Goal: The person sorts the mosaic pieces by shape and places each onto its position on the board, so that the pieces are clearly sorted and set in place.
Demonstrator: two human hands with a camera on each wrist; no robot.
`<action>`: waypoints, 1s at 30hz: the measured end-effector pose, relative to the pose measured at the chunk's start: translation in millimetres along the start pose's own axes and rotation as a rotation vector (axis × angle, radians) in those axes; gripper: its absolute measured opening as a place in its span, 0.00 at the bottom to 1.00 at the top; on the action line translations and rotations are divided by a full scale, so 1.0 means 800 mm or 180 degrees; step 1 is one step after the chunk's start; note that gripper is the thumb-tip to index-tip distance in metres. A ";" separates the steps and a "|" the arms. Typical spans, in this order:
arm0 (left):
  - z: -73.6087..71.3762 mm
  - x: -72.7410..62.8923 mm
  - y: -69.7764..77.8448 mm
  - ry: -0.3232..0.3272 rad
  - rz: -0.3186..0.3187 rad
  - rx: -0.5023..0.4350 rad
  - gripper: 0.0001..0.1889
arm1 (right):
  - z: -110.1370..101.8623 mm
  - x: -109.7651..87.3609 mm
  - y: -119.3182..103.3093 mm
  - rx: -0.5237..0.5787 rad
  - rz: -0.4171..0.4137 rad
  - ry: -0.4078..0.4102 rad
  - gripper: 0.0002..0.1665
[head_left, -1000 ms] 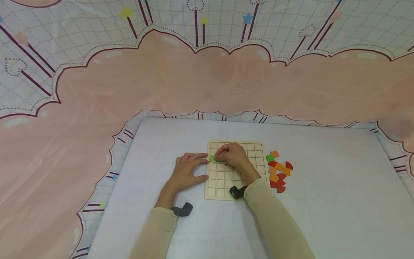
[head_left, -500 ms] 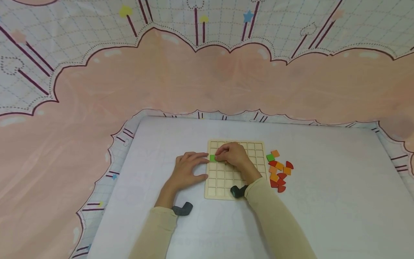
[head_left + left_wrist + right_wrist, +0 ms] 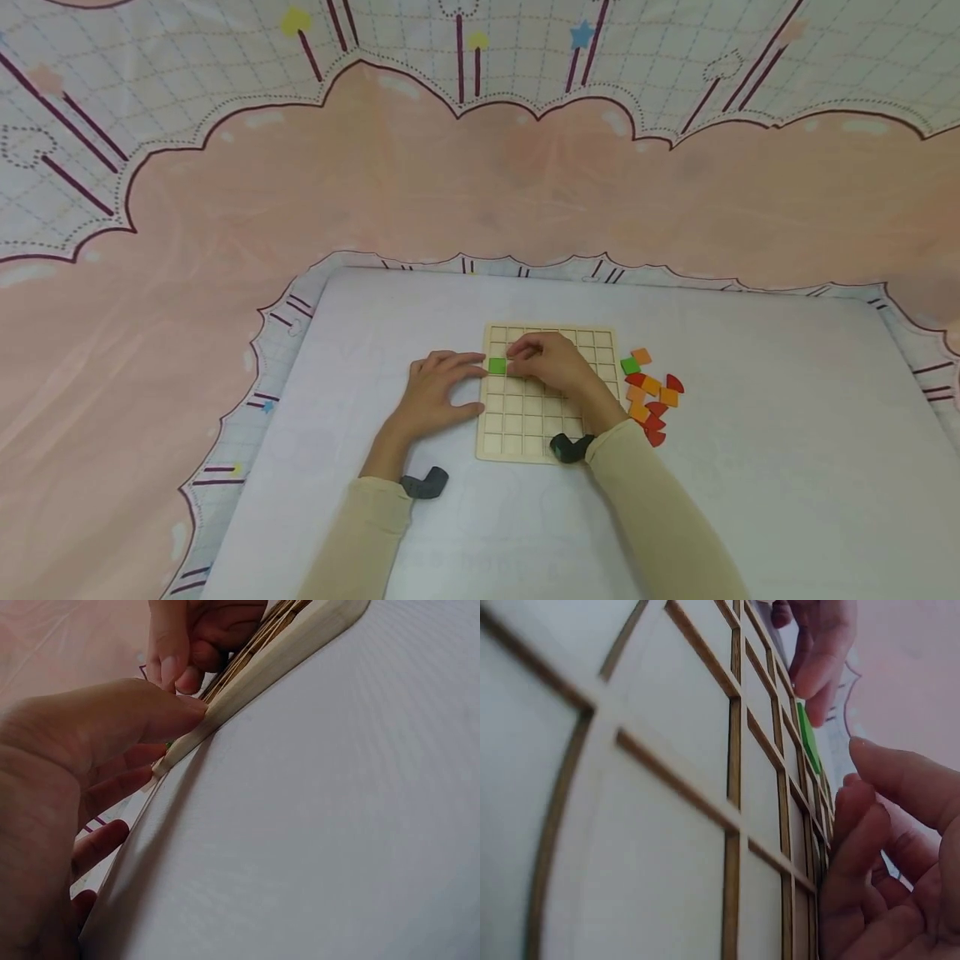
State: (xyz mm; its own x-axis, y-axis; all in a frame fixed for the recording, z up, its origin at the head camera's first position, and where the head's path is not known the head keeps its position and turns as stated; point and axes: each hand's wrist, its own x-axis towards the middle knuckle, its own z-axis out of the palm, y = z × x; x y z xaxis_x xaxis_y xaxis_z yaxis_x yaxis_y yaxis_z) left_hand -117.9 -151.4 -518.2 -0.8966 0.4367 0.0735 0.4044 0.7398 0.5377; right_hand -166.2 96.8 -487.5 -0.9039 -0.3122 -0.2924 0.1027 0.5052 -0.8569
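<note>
Board [image 3: 513,423]: gridded, bearing one green square [image 3: 497,366].
Left hand [image 3: 435,396]: your fingers spread, touching board's left edge.
Right hand [image 3: 553,363]: your fingers parted (loosely bent), beside the square.

No words or numbers can be read: none on wooden grid board [image 3: 513,425], none on green square [image 3: 497,366] in board, none on loose bits [image 3: 651,386] right of board. Cloth [image 3: 480,183] behind board has drawn stars [image 3: 582,35], lines [image 3: 460,58].

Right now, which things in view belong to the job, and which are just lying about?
Job: wooden grid board; green square tile on it; probably the loose red, orange, green pieces beside the board.
Only setting: patterned backdrop; white tabletop.
</note>
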 end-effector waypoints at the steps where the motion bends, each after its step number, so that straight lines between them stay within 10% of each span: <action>1: 0.000 0.000 0.000 -0.0008 -0.0007 0.0004 0.27 | -0.003 -0.003 0.000 0.0005 -0.0009 -0.0007 0.13; 13: 0.005 0.001 -0.006 0.0031 0.0017 0.0002 0.26 | -0.068 -0.043 0.032 -0.0198 -0.0254 0.0304 0.14; 30: 0.005 0.001 -0.006 0.0011 0.0007 -0.0022 0.27 | -0.160 -0.083 0.089 -0.1263 0.0203 0.0764 0.17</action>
State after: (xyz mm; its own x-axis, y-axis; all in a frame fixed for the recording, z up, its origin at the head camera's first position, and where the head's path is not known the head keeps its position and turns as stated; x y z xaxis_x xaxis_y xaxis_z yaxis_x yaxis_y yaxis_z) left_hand -119.8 -152.5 -524.2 -0.8964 0.4364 0.0776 0.4050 0.7353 0.5434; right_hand -151.8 256.3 -474.6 -0.9762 -0.0991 -0.1927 0.0367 0.8006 -0.5980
